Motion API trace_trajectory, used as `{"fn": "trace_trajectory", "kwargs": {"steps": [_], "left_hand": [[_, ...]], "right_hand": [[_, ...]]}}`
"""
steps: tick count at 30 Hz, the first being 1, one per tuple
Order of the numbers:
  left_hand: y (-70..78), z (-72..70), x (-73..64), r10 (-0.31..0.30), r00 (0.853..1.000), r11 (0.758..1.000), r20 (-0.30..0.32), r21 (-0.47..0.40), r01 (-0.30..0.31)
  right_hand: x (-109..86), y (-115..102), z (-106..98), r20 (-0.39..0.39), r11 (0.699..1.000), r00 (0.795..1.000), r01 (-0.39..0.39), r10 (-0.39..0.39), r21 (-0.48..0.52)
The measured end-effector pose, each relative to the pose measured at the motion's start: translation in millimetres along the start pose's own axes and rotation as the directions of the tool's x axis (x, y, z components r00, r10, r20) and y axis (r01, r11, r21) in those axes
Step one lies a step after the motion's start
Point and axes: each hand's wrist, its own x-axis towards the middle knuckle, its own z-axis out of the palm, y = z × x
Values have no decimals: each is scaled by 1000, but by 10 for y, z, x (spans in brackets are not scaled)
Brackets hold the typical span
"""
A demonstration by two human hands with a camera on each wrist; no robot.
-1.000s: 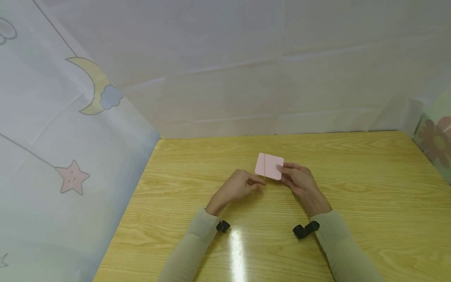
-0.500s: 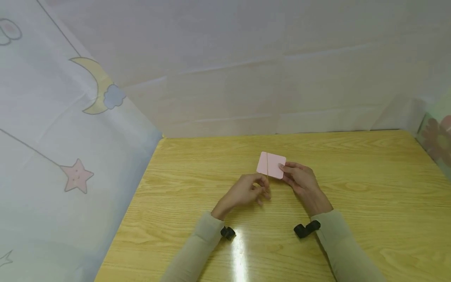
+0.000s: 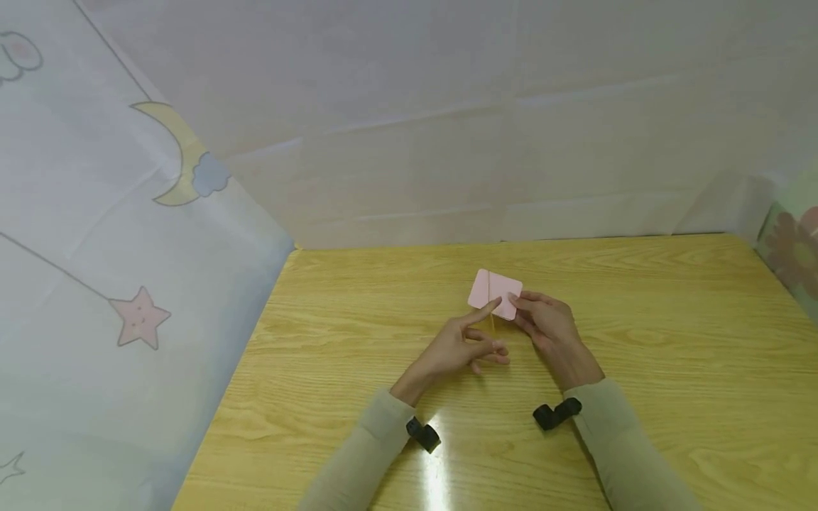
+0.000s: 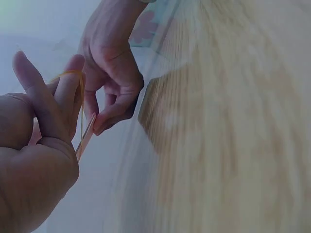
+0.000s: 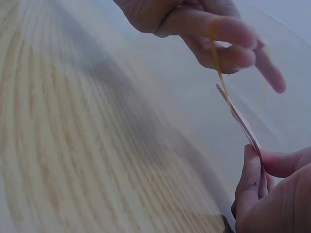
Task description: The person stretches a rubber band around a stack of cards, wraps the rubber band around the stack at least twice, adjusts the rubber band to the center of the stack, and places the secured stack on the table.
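Note:
A thin stack of pink square cards [image 3: 479,290] with rounded corners is held up over the table. My right hand [image 3: 552,330] pinches its right edge, thumb on the upper face and fingers beneath. A thin yellow-brown rubber band [image 5: 218,60] crosses the stack and stretches off its near edge. My left hand [image 3: 455,348] has this band hooked round its bent fingers, and its loop over a finger [image 4: 71,80] shows in the left wrist view. The left index finger points across the face of the cards. In the right wrist view the stack [image 5: 245,124] appears edge-on.
The wood-grain table [image 3: 332,305] reaches back to a pale cloth wall [image 3: 409,177]. Another cloth wall [image 3: 70,362] with moon and star drawings rises at the left. Black wrist cameras [image 3: 556,414] sit at both sleeve cuffs.
My left hand has shifted slightly right, and its index finger has straightened out over the cards. The band is pulled further off the near edge. The right hand keeps its grip.

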Motion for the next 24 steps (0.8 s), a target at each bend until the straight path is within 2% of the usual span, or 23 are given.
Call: {"fn": "trace_trajectory", "kwargs": {"steps": [3, 8, 14, 18, 21, 24], "left_hand": [[-6, 66, 17, 11, 1000, 1000, 2, -17, -11], [-3, 200, 37, -4, 1000, 992, -30, -123, 0], [27, 339, 57, -26, 990, 958, -137, -286, -14], [76, 429, 62, -78, 969, 916, -235, -401, -23], [113, 481, 60, -122, 947, 879, -297, -475, -36], [143, 488, 53, -174, 922, 833, -345, -551, -49]], "right_hand": [[-4, -4, 7, -26, 1000, 1000, 5, -6, -16], [-5, -3, 3, -81, 1000, 997, 7, -8, -12], [-12, 6, 1, -123, 998, 991, 60, -55, 35], [-11, 14, 14, -108, 993, 991, 90, -81, 79], [-6, 22, 23, -110, 989, 989, 111, -100, 98], [-1, 35, 36, -122, 985, 984, 139, -127, 101]]}}
